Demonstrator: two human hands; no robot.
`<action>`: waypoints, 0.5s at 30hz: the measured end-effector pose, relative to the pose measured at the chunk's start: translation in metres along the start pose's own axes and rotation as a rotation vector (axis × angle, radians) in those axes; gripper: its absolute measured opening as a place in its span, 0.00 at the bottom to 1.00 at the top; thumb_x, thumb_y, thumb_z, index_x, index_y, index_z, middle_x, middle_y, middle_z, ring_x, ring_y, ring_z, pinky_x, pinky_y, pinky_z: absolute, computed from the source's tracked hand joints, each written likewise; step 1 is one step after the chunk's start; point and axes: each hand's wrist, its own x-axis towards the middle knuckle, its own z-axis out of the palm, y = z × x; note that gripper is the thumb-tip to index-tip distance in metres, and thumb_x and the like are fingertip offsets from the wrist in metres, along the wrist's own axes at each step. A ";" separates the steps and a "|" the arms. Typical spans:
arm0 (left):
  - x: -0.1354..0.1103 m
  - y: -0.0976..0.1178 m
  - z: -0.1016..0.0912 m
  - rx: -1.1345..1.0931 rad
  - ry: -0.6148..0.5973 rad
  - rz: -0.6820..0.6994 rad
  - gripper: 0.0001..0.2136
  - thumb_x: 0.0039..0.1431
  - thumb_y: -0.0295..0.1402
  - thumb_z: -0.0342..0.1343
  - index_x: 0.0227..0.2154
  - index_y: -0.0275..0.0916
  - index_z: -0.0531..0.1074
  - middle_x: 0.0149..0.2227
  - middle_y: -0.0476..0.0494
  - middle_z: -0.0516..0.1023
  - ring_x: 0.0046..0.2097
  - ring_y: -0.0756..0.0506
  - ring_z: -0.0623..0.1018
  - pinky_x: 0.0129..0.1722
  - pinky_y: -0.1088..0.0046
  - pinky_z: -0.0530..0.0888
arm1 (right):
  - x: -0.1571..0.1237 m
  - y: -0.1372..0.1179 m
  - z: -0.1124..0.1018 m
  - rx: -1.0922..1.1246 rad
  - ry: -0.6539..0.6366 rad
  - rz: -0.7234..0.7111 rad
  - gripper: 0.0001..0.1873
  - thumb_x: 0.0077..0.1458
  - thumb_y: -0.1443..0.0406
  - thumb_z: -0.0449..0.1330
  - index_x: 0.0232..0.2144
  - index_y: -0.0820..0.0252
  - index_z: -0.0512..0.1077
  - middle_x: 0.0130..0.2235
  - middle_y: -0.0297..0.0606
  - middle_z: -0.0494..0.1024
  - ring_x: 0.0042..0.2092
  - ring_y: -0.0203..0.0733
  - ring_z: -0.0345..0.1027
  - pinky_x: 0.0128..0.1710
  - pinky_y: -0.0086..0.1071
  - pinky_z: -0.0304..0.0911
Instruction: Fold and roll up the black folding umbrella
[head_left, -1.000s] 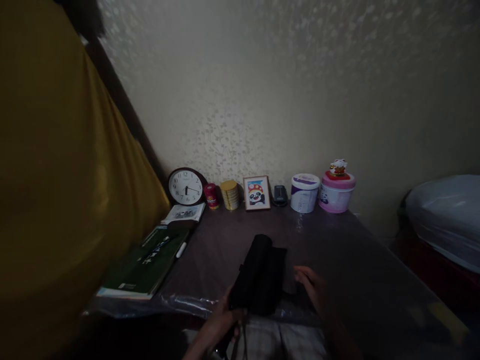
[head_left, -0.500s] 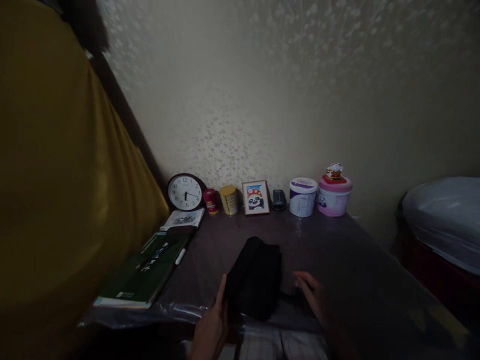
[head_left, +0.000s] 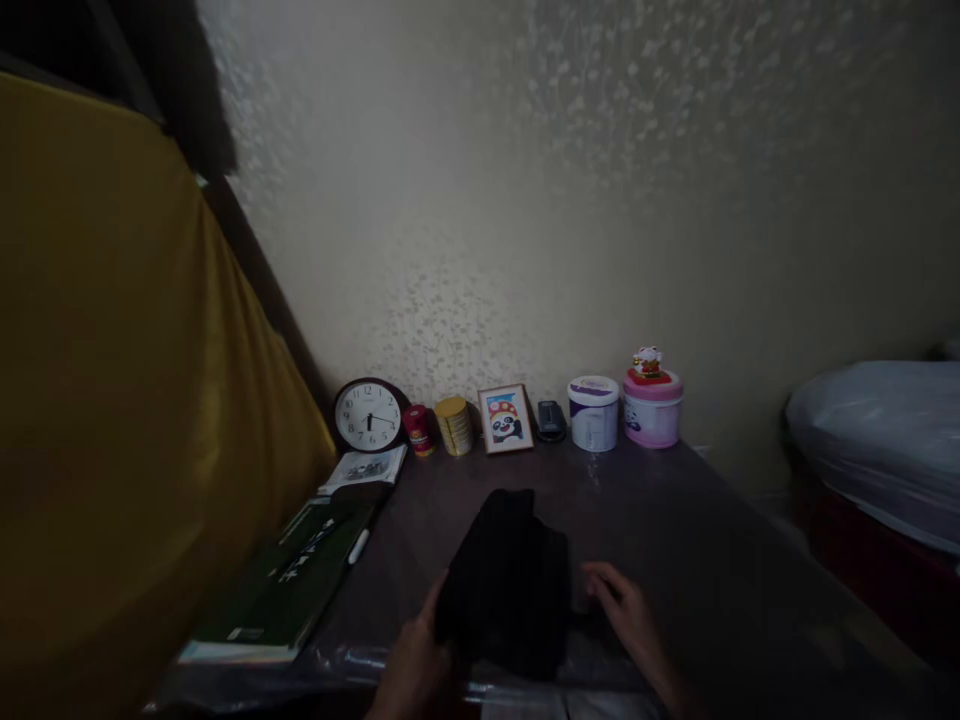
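A black, soft fabric item [head_left: 506, 590], perhaps a bag or folded cloth, is in front of me at the near part of the table; its details are lost in the dark. My left hand [head_left: 416, 650] grips its left edge, the fingers partly hidden behind it. To its right, my right hand [head_left: 619, 605] is closed, with thumb and fingers drawn together. A dark strip [head_left: 581, 620] runs from the item toward this hand, but whether the fingers hold it cannot be made out.
A green book [head_left: 281, 590] and a white pen [head_left: 358, 547] lie at left. Along the wall stand a clock [head_left: 369, 415], red can [head_left: 418, 430], yellow-lidded container [head_left: 454, 425], framed panda picture [head_left: 506, 420], dark device [head_left: 550, 420], white tub [head_left: 593, 425] and pink tub [head_left: 652, 420] with a cat figurine [head_left: 648, 363].
The black item has tilted and spread wider toward the right, its layers more apart. My left hand stays at its left edge, my right hand beside it. The view has tipped slightly upward.
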 end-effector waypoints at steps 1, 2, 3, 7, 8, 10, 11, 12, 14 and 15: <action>0.001 0.001 -0.002 -0.175 -0.022 0.000 0.30 0.47 0.37 0.52 0.55 0.43 0.54 0.33 0.45 0.76 0.36 0.47 0.75 0.34 0.75 0.68 | 0.000 0.001 -0.001 0.002 -0.002 -0.002 0.19 0.46 0.52 0.53 0.29 0.60 0.74 0.23 0.36 0.75 0.28 0.41 0.69 0.30 0.30 0.66; 0.002 0.003 -0.002 -0.301 -0.046 -0.007 0.27 0.46 0.40 0.53 0.52 0.41 0.59 0.30 0.47 0.75 0.31 0.49 0.75 0.31 0.76 0.68 | 0.000 0.002 -0.001 0.006 -0.003 -0.001 0.19 0.45 0.53 0.53 0.30 0.60 0.74 0.24 0.37 0.76 0.28 0.41 0.70 0.31 0.31 0.66; 0.002 0.005 -0.001 -0.375 -0.074 -0.019 0.24 0.46 0.43 0.52 0.47 0.38 0.63 0.25 0.48 0.74 0.25 0.50 0.73 0.26 0.76 0.68 | 0.000 0.004 -0.002 0.010 0.001 0.003 0.19 0.45 0.53 0.53 0.30 0.60 0.74 0.26 0.38 0.76 0.30 0.42 0.70 0.33 0.32 0.66; -0.001 0.014 0.005 -0.336 -0.087 -0.025 0.18 0.49 0.47 0.46 0.30 0.36 0.68 0.16 0.51 0.67 0.16 0.51 0.65 0.19 0.74 0.65 | 0.001 0.015 -0.002 -0.025 0.044 0.056 0.17 0.39 0.54 0.54 0.23 0.59 0.74 0.28 0.43 0.78 0.35 0.48 0.71 0.38 0.37 0.66; -0.001 0.015 0.005 -0.312 -0.052 -0.010 0.16 0.48 0.45 0.48 0.30 0.36 0.68 0.18 0.49 0.69 0.19 0.50 0.68 0.22 0.74 0.67 | 0.001 0.017 -0.002 -0.029 0.044 0.063 0.17 0.39 0.53 0.54 0.22 0.59 0.74 0.27 0.43 0.78 0.35 0.49 0.71 0.38 0.37 0.66; -0.002 0.017 0.001 -0.245 0.044 0.024 0.15 0.44 0.37 0.53 0.37 0.38 0.67 0.29 0.45 0.75 0.30 0.47 0.74 0.31 0.74 0.68 | 0.002 0.017 0.000 -0.014 0.028 0.059 0.19 0.40 0.53 0.53 0.23 0.60 0.74 0.26 0.43 0.77 0.35 0.49 0.71 0.39 0.38 0.66; -0.002 0.019 -0.001 -0.201 0.093 0.043 0.18 0.42 0.33 0.54 0.40 0.39 0.66 0.33 0.44 0.75 0.35 0.46 0.74 0.35 0.75 0.67 | 0.001 0.015 0.000 0.002 0.017 0.053 0.20 0.40 0.52 0.53 0.25 0.61 0.75 0.27 0.43 0.77 0.35 0.50 0.71 0.40 0.39 0.65; -0.002 0.021 -0.003 -0.175 0.126 0.054 0.21 0.40 0.31 0.54 0.43 0.40 0.65 0.35 0.44 0.76 0.38 0.46 0.74 0.37 0.75 0.66 | 0.001 0.013 -0.001 0.016 0.015 0.046 0.21 0.41 0.51 0.53 0.27 0.61 0.75 0.28 0.42 0.78 0.36 0.50 0.71 0.40 0.39 0.65; -0.002 0.029 -0.004 -0.202 0.111 0.062 0.23 0.40 0.29 0.52 0.45 0.41 0.63 0.31 0.48 0.76 0.36 0.48 0.75 0.36 0.76 0.66 | 0.000 0.005 -0.005 0.028 0.045 0.036 0.21 0.44 0.50 0.53 0.29 0.60 0.74 0.30 0.42 0.78 0.38 0.49 0.70 0.40 0.38 0.66; -0.003 0.033 -0.003 -0.299 0.043 0.041 0.22 0.41 0.29 0.51 0.44 0.40 0.63 0.27 0.50 0.75 0.32 0.49 0.74 0.33 0.78 0.67 | -0.001 0.001 -0.009 0.032 0.060 0.023 0.20 0.46 0.51 0.53 0.30 0.59 0.74 0.32 0.42 0.77 0.39 0.47 0.69 0.40 0.38 0.66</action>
